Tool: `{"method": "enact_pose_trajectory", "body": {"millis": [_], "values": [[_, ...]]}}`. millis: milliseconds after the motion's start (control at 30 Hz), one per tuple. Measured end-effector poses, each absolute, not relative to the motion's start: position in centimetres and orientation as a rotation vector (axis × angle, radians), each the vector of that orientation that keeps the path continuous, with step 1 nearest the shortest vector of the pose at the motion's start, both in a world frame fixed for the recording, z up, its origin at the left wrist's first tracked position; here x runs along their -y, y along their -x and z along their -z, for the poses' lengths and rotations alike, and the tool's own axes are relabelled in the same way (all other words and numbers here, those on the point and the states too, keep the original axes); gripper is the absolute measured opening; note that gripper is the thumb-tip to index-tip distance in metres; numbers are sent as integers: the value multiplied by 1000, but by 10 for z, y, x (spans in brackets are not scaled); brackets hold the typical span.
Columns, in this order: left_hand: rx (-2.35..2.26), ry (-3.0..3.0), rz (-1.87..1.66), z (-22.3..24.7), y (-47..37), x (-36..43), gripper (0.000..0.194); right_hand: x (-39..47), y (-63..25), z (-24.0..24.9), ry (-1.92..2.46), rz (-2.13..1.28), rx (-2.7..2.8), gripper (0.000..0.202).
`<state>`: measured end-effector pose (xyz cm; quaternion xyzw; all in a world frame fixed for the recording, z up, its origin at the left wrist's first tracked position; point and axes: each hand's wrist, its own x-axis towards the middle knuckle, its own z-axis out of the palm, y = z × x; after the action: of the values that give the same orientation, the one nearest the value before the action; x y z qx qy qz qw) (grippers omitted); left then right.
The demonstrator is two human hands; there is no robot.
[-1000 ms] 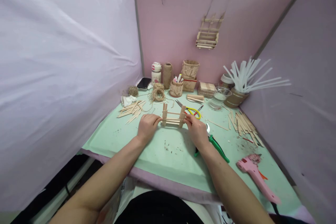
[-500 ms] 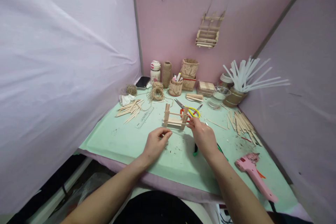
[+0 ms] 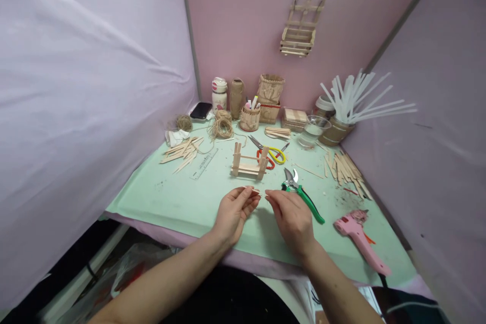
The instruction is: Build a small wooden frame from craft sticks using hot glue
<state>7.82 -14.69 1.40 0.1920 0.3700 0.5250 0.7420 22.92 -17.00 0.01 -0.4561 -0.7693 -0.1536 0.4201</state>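
Near edge: both forearms are angling in over the worktop [image 3: 163,202], hands nearly meeting in front of the body. Left hand [image 3: 232,212] is turning its palm partly inward, thumb uppermost, fingers pinching a thin pale strip [image 3: 256,192]. The strip is lying roughly crosswise, left to right, its free end pointing at the other hand. Right hand [image 3: 294,217] is showing its back, knuckles up, fingertips drawn close together just right of that end. A narrow gap seems to be separating the two; whether the right fingers are gripping anything, cannot tell.

To the right, the pink glue gun [image 3: 360,240] is lying beyond the right forearm. Green-handled pruners [image 3: 304,195] are resting just past the right hand, partly behind it.

Straight ahead, the small wooden frame [image 3: 248,168] is standing on its own, near both hands but touching neither. Its long axis is running left to right, about parallel to the strip. Left fingertips are sitting nearer, almost directly below its middle; the right ones are lining up with its right end. Scissors [image 3: 257,144] are lying behind it.
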Motion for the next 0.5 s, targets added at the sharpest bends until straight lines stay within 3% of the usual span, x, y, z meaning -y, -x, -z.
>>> {"method": "enact_pose_trajectory", "body": {"millis": [200,333,500], "values": [[-799,-490,-1214,-3,-78,146,31,186,-240,-10,1330,348,1860,35],[-796,-539,-1231,8,-77,146,31,223,-288,-27,1722,381,1618,42],[-795,-564,-1246,13,-77,145,29,269,-364,-16,2328,422,1588,69]]}}
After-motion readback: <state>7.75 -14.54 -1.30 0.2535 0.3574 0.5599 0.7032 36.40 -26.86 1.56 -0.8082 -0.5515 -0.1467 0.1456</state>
